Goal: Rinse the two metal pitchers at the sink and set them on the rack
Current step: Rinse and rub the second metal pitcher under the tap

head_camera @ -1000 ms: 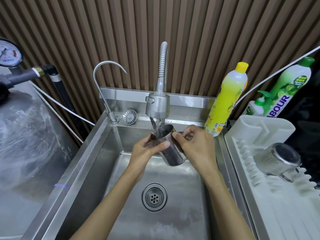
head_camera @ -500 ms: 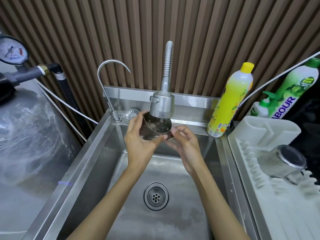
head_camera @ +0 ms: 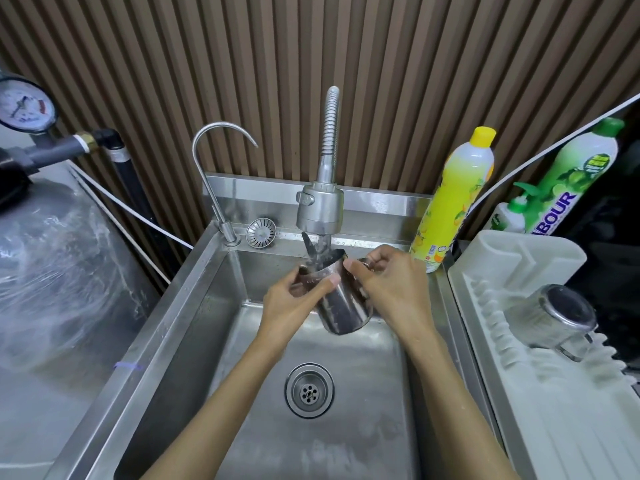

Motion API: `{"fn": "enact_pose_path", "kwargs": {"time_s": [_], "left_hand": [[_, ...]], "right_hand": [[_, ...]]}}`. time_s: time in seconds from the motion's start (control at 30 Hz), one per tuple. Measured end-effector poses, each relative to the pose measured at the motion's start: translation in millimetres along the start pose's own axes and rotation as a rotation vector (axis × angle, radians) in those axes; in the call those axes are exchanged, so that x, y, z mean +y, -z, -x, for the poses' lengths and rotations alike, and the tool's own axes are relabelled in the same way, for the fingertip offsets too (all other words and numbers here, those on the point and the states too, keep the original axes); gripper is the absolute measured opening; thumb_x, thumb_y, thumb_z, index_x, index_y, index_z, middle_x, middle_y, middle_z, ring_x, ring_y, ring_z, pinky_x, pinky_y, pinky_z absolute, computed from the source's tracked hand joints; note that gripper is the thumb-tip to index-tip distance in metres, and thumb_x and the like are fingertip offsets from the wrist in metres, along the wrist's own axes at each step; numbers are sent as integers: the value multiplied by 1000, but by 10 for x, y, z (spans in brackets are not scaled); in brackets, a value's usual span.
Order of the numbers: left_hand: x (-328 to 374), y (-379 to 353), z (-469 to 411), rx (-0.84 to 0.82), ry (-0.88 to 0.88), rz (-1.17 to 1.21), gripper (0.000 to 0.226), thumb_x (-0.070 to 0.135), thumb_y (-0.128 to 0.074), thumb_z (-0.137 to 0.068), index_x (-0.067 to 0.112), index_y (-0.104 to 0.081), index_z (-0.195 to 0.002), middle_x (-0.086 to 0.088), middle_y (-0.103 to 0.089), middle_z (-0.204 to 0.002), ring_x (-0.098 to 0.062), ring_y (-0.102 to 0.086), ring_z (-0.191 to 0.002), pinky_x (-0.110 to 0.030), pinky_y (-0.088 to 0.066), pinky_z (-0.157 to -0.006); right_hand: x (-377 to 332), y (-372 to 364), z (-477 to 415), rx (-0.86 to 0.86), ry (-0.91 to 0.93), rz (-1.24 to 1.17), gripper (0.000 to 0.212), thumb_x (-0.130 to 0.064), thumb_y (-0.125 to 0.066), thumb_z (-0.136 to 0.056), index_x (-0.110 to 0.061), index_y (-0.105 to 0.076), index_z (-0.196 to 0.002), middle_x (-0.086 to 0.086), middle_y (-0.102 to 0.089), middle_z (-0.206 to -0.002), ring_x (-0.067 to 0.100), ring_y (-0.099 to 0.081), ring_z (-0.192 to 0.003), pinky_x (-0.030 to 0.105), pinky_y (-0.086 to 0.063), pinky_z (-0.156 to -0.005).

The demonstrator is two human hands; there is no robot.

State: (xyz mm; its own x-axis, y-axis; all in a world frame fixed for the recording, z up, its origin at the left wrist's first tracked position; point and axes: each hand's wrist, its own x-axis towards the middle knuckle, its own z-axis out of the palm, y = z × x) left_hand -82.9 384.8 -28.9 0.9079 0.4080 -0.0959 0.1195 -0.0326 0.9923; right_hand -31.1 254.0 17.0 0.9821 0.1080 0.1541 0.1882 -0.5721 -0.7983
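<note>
I've lowered the steel pitcher [head_camera: 346, 301] from the spray head [head_camera: 320, 211] to centre frame, tilted under the stream. My left hand [head_camera: 294, 304] wraps its body, and my right hand [head_camera: 393, 282] has its fingers clamped on the handle. It's still rinsing, I judge. The other pitcher [head_camera: 550, 317] lies on the dish rack [head_camera: 554, 417] at right.

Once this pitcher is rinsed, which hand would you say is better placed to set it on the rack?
Probably right: the right hand grips the pitcher on the side nearest the rack, right of the sink; the left hand would have to cross.
</note>
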Motion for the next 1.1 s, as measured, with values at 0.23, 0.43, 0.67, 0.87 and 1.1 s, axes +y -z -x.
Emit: {"fn": "enact_pose_path", "kwargs": {"time_s": [0.23, 0.43, 0.67, 0.87, 1.1], "left_hand": [[3, -144, -124, -4, -86, 237, 57, -5, -77, -67, 14, -56, -116, 0, -70, -107, -11, -66, -99, -17, -51, -88], [160, -72, -109, 206, -357, 60, 80, 0, -86, -55, 46, -44, -104, 27, -51, -107, 23, -52, -95, -1, -38, -84], [192, 76, -18, 343, -370, -257, 61, 32, -89, -54, 20, -64, -108, 4, -57, -100, -4, -56, -89, 4, -36, -77], [13, 117, -45, 26, 50, 97, 32, 38, -84, -61, 24, -71, -87, 6, -72, -83, -10, -65, -82, -21, -51, -83], [-248, 103, -234, -335, 438, 323, 13, -4, -63, -82, 5, -71, -85, -13, -66, -101, -21, -61, -99, -26, -48, -96]], "right_hand": [[157, -54, -44, -71, 8, -404, 20, -6, -67, -82, -12, -51, -71, -16, -68, -93, 5, -67, -89, 25, -52, -86], [272, -268, -89, -262, -145, -1006, 22, 0, -58, -88, -11, -49, -71, 3, -68, -111, 21, -65, -102, 30, -54, -85], [204, -342, 15, -244, -242, -844, 15, -14, -63, -87, -7, -55, -76, 13, -69, -81, 27, -68, -81, 44, -60, -72], [113, -236, -21, -97, -140, -227, 28, -32, -72, -78, -15, -55, -63, 10, -69, -72, 28, -69, -67, 45, -59, -63], [123, -268, -46, -104, 129, 239, 16, -21, -60, -87, -14, -61, -101, 5, -71, -104, 28, -64, -97, 31, -44, -75]]}}
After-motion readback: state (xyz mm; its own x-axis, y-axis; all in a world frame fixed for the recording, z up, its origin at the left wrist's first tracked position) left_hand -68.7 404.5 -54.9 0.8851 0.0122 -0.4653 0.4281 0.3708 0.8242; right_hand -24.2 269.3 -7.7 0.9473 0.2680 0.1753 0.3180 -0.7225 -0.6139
